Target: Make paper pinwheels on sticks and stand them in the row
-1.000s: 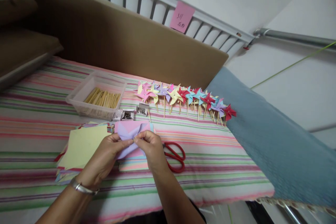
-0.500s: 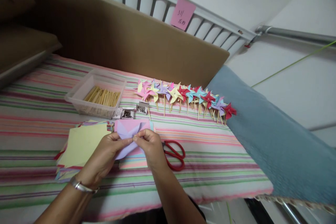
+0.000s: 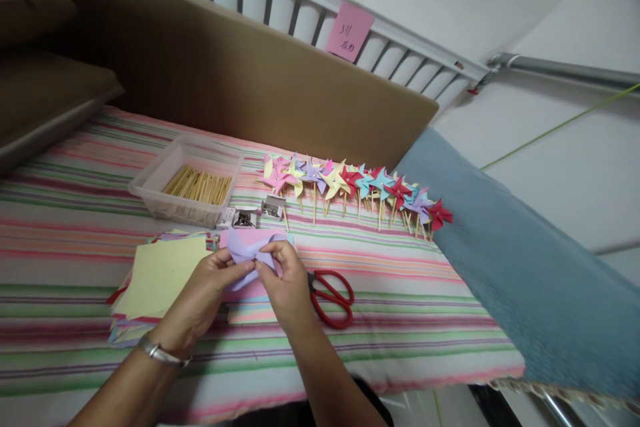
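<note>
A lilac paper pinwheel with its corners folded inward is between my hands, above a stack of pink and other coloured paper. My left hand pinches its left side, thumb pressed toward the centre. My right hand is closed on the right side, thumb and forefinger close to a small dark spot at the middle, too small to name. Left of my hands lies a pile of square paper sheets, yellow on top. Red-handled scissors lie by my right wrist, blades hidden.
Finished pinwheels on sticks stand in a row at the back. A clear plastic tub holds wooden sticks. Two small boxes of metal pins sit before it. A cardboard panel rises behind the striped tablecloth.
My right fingers have shifted around the centre of the lilac pinwheel, and its lower flap has folded up. The view has moved slightly.
</note>
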A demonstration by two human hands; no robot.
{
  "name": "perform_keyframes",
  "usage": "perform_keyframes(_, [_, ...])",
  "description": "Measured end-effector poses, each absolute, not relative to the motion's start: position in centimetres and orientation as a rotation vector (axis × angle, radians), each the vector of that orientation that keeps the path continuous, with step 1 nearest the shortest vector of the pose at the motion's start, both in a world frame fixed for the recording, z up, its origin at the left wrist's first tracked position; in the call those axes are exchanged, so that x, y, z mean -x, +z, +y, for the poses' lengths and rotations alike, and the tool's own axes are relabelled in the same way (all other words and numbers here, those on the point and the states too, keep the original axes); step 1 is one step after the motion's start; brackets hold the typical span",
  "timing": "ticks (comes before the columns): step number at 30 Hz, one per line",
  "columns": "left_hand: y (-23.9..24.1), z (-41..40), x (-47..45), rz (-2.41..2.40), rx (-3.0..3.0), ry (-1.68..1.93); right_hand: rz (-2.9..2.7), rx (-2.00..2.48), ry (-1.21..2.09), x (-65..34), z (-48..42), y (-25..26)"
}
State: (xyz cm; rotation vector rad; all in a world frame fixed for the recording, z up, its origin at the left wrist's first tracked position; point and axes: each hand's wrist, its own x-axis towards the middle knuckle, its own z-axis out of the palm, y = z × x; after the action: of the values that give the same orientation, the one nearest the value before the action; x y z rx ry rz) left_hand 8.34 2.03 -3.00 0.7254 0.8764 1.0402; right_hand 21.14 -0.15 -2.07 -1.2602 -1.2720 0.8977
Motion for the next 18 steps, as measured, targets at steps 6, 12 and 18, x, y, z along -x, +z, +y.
perform_keyframes(6, [-2.98,2.16,-8.26,0.838,-0.707,1.007,-1.341,1.286,0.789,-21.09,-0.21,-2.10])
perform_keyframes(12, [-3.04,2.03,-8.16,0.878,-0.756,1.026,-1.340,1.252,0.779,-20.94,-0.29,-2.23])
perform_keyframes(18, [-3.23,2.09,-8.12,0.866,-0.810,1.033,-1.346,1.289,0.790,-20.78,-0.42,-2.77])
